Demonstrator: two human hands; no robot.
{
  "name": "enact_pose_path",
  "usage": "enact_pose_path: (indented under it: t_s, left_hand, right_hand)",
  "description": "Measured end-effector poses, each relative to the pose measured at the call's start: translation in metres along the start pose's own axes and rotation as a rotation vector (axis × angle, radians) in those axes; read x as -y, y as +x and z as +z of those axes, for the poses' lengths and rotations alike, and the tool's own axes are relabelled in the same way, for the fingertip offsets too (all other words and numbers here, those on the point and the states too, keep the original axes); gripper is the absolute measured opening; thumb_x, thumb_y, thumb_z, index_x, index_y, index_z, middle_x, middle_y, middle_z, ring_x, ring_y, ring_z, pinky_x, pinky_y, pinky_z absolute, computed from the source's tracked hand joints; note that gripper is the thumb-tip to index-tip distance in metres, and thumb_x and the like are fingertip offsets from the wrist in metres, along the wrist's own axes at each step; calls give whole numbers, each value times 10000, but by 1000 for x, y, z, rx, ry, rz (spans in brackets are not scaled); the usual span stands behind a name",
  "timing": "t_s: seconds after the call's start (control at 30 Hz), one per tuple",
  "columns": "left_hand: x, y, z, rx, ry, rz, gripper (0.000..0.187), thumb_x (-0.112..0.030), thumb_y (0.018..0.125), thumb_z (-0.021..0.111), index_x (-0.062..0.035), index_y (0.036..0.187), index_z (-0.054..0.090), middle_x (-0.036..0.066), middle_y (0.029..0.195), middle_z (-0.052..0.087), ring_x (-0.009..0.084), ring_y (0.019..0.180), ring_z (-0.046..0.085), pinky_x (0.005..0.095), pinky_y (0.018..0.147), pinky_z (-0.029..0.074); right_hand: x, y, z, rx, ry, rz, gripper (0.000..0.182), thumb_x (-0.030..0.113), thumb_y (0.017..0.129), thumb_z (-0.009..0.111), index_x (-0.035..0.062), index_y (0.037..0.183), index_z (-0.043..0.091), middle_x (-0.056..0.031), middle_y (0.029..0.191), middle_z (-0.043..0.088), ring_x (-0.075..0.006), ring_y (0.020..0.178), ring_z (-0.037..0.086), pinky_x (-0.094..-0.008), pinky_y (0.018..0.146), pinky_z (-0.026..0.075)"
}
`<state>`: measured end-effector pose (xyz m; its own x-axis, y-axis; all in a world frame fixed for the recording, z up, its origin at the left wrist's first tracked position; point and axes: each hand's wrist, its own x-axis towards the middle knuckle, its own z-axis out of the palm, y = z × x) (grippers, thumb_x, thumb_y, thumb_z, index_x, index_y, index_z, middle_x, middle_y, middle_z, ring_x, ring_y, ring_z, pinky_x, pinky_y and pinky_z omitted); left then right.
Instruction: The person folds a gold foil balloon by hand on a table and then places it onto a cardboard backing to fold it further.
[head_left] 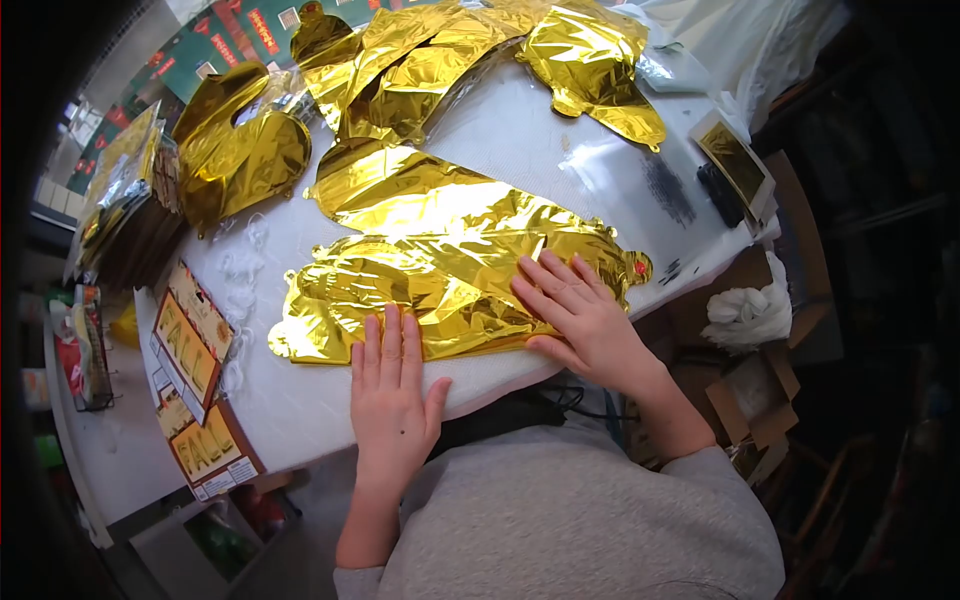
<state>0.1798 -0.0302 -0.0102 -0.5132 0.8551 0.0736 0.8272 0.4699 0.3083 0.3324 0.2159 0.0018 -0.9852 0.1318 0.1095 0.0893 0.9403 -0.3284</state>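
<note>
Flat, uninflated gold foil balloons [440, 290] lie in a stack at the table's near edge, wrinkled and shiny. On the lower left part of this foil my left hand [392, 400] rests flat, fingers straight and close together. My right hand [582, 318] lies palm down on the right part, with its fingers stretched and the thumb apart. Neither hand grips anything. A small red spot [641, 268] shows at the foil's right tip. Just behind, another gold foil piece [370, 190] partly overlaps the stack.
More gold foil balloons [585, 60] spread across the back of the white table [490, 140]. Printed FALL cards [190, 340] and white string [240, 265] lie at left, near a stack of packets [130, 200]. Clear plastic sleeves [620, 170] lie right; cardboard boxes [755, 395] stand below.
</note>
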Motion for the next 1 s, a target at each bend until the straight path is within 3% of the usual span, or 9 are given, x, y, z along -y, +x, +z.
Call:
enact_pose_path:
  t_s: [0.27,0.37,0.47,0.7,0.8,0.83,0.9,0.97,1.0]
  left_hand:
    - [-5,-9,7,-23,-9,-33,786,-403,993,631,-9,1617,360,192,1706,298,399,1583,252,532,1275,205]
    - [-9,-10,7,-31,-20,-43,774,-396,1003,615,-6,1619,354,192,1708,295,393,1587,246,527,1279,195]
    - [-9,-12,8,-49,-39,-46,762,-388,1013,600,-7,1622,348,191,1710,292,388,1590,244,522,1282,186]
    - [-9,-12,10,-74,-37,-56,767,-403,1004,616,-24,1621,364,180,1704,312,382,1585,262,515,1281,195]
    - [-7,-13,16,-99,-27,-48,766,-406,1000,623,-29,1619,374,177,1704,315,378,1583,272,517,1276,209]
    - [-6,-13,17,-102,-25,-59,766,-406,1000,623,-29,1619,374,177,1704,315,378,1583,272,517,1276,209]
    - [-5,-13,19,-124,-37,-36,772,-416,995,631,-31,1616,382,174,1705,316,376,1581,280,516,1273,220]
    - [-3,-14,19,-96,-6,-20,774,-422,991,636,-32,1613,388,171,1707,312,372,1583,276,515,1273,221]
    - [-4,-13,17,-99,0,-33,779,-436,986,632,-41,1613,392,168,1704,319,367,1582,281,507,1277,220]
  right_hand:
    - [-2,-3,-2,27,9,-5,666,396,999,642,127,1583,469,-125,1674,389,-338,1552,353,-525,1268,240]
    - [2,5,-18,-18,99,2,549,348,1002,651,110,1491,577,-127,1576,515,-344,1476,453,-507,1239,298]
    - [3,40,-46,-10,90,-6,291,277,1018,657,54,1190,730,-100,1189,700,-315,1129,639,-447,1029,473]
    - [0,139,0,-53,313,-249,284,296,1033,642,48,1161,695,-130,1055,654,-311,999,650,-401,845,534]
    - [34,129,-1,-84,131,-299,364,333,1010,671,36,1212,611,-128,1067,616,-318,1010,615,-428,889,502]
    - [45,118,-8,89,34,-285,485,376,1014,655,35,1350,579,-138,1261,619,-337,1216,582,-449,1044,452]
    - [55,85,5,-33,-109,-446,719,497,1015,610,30,1537,449,-168,1546,496,-353,1463,441,-488,1215,318]
    - [68,51,11,127,-75,-379,901,605,999,554,8,1629,310,-177,1706,297,-328,1599,243,-507,1292,157]
    - [69,36,20,139,-59,-330,954,659,978,535,-23,1611,327,-186,1710,290,-328,1602,242,-512,1291,153]
